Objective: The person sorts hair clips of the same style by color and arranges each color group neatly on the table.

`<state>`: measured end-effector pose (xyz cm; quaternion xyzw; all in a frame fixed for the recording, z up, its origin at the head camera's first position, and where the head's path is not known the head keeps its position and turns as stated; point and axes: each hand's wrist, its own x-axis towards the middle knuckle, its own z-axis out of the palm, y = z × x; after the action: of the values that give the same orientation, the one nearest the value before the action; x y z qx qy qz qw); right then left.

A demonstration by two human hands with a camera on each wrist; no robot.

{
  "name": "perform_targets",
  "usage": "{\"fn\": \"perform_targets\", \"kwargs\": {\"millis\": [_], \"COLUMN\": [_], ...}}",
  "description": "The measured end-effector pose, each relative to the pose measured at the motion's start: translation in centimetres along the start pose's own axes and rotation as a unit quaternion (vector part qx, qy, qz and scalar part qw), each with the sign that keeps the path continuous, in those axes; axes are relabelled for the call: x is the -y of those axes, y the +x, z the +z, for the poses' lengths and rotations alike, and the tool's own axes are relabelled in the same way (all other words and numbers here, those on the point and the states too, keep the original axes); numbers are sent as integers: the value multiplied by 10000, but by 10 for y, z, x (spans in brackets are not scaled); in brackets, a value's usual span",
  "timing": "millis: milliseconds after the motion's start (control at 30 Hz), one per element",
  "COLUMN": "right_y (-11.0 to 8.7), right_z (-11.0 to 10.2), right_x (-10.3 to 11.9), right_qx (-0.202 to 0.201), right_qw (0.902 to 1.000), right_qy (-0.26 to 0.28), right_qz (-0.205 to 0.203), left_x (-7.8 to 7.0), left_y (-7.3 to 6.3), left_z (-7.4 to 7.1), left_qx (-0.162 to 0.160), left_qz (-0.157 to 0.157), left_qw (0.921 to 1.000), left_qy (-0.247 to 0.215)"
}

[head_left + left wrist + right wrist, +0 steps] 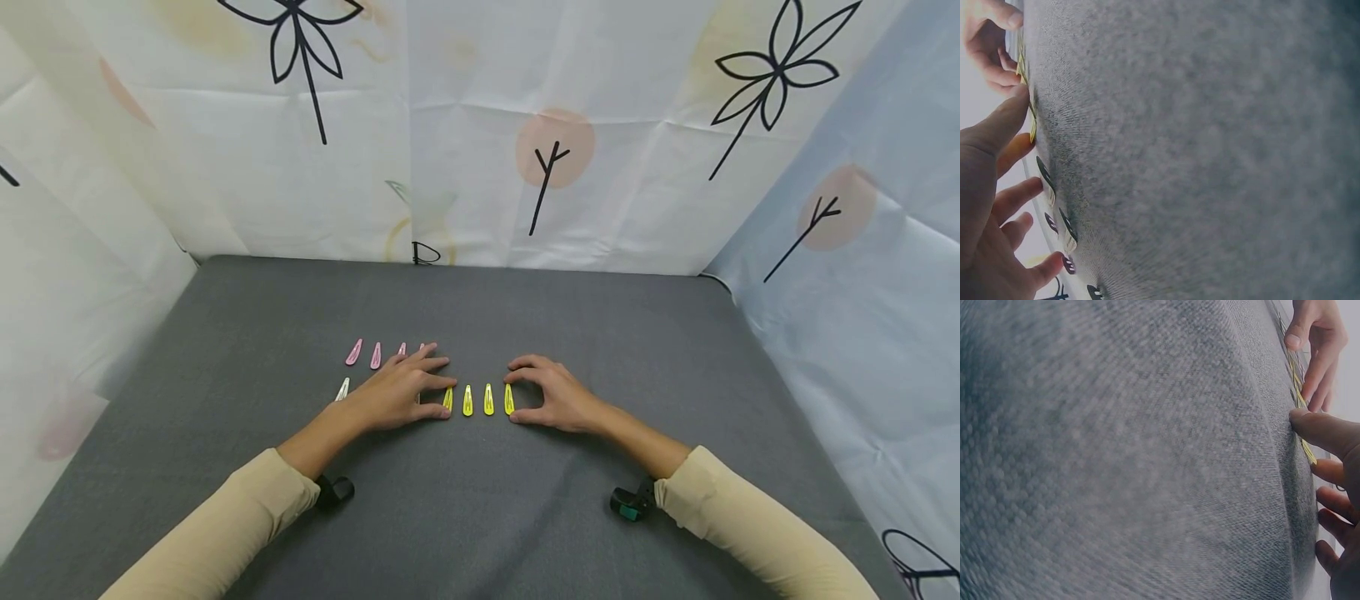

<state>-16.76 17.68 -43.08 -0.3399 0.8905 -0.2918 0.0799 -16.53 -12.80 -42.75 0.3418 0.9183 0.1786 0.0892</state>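
Note:
Yellow snap hair clips stand in a short row on the grey table. My left hand pinches the leftmost yellow clip between thumb and index finger at its two ends, the other fingers spread out. At the row's right end, my right hand holds the rightmost yellow clip the same way, thumb at the near end and index at the far end. Two more yellow clips, one left and one right, lie between the hands. Both pinched clips touch or nearly touch the cloth.
Several pink hair clips lie in a row behind my left hand, some partly covered by its fingers. A white clip shows beside the left wrist; others there are hidden. Patterned white cloth walls surround the grey table.

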Motion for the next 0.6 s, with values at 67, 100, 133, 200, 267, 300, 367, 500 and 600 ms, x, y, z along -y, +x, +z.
{"fn": "perform_targets", "kwargs": {"millis": [67,100,133,200,267,300,367,500,600], "right_y": [0,0,0,0,0,0,-1,-1,-1], "right_z": [0,0,0,0,0,0,-1,0,0], "right_x": [0,0,-1,-1,0,0,0,0,0], "right_qx": [1,0,0,-2,-5,-7,-11,-22,-24], "right_qw": [10000,10000,10000,10000,10000,10000,10000,10000,10000], "right_qy": [14,18,16,5,-3,-8,-12,-22,-30], "right_qz": [-3,-8,-12,-8,-10,-9,-9,-29,-33], "left_x": [0,0,0,0,0,1,1,2,2], "left_y": [0,0,0,-1,-1,-1,-1,0,0], "left_z": [0,0,0,0,0,0,1,2,3], "left_qx": [-4,-10,-18,-28,-37,-41,-54,-98,-119], "left_qz": [6,14,21,37,51,54,68,105,133], "left_qw": [10000,10000,10000,10000,10000,10000,10000,9998,9997], "left_qy": [-2,5,13,22,24,29,45,120,153]}}
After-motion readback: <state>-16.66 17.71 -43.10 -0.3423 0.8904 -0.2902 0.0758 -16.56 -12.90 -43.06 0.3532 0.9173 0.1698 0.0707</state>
